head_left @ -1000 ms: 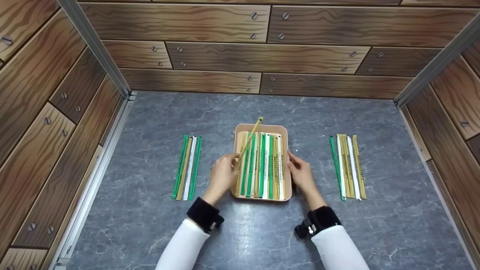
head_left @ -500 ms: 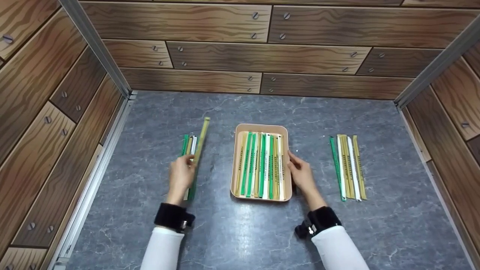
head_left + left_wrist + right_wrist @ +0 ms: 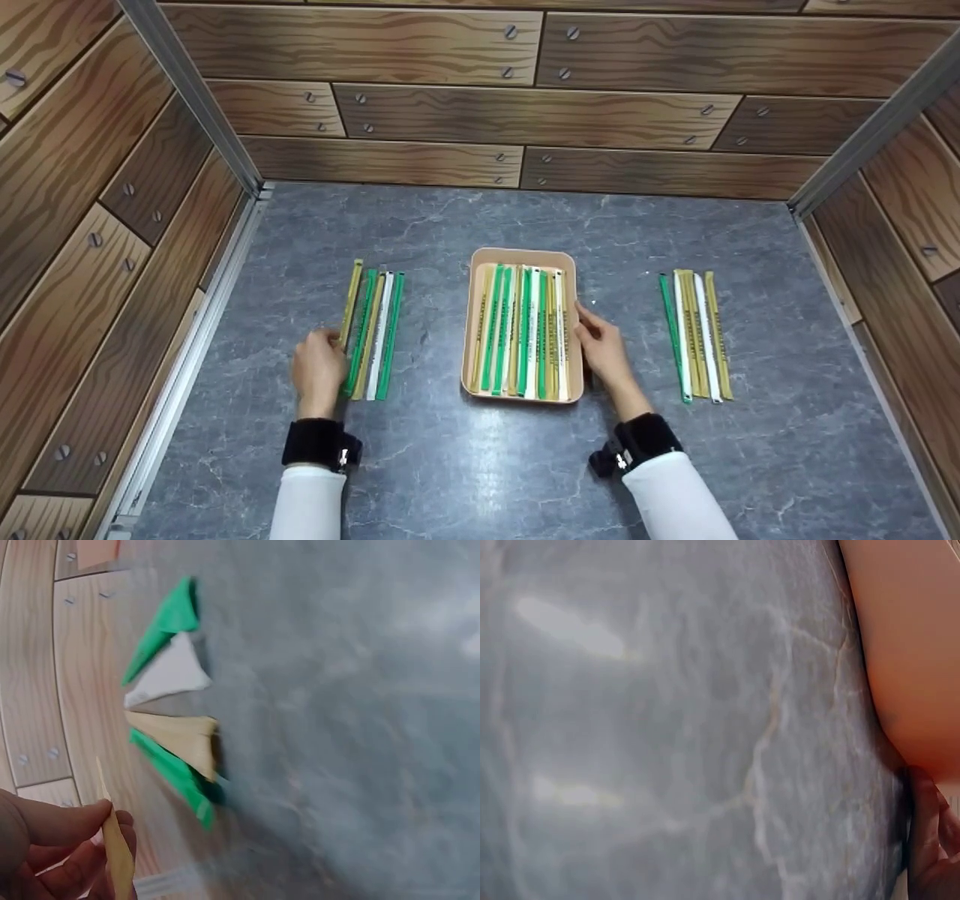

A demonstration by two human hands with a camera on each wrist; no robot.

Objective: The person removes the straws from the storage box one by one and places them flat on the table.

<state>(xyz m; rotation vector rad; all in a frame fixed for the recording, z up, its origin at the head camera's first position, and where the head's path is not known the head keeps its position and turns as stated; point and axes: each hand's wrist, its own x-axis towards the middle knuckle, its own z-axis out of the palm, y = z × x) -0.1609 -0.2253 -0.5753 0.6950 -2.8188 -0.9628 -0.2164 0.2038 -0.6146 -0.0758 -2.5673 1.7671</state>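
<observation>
My left hand (image 3: 319,367) pinches a yellow-brown wrapped straw (image 3: 350,304) between thumb and fingers. In the left wrist view this straw (image 3: 118,851) stands on edge in the grip. Just right of it lies a row of several wrapped straws: a green one (image 3: 365,322), a yellow-brown one, a white one (image 3: 381,337) and another green one. My right hand (image 3: 606,352) touches the right side of a beige tray (image 3: 521,256), its fingertips at the rim. Several green, white and yellow-brown straws lie lengthwise in the tray. The right wrist view shows the tray's outer wall (image 3: 907,652) beside the thumb.
Another row of several wrapped straws (image 3: 696,334) lies on the grey marbled table (image 3: 480,465) to the right. Wood-patterned panels (image 3: 435,112) with metal corner strips (image 3: 199,105) enclose the table at the back and both sides.
My left hand has carried the yellow-brown straw from over the tray leftward, across the left row, to its outer left side and lower. My right hand has stayed at the tray.
</observation>
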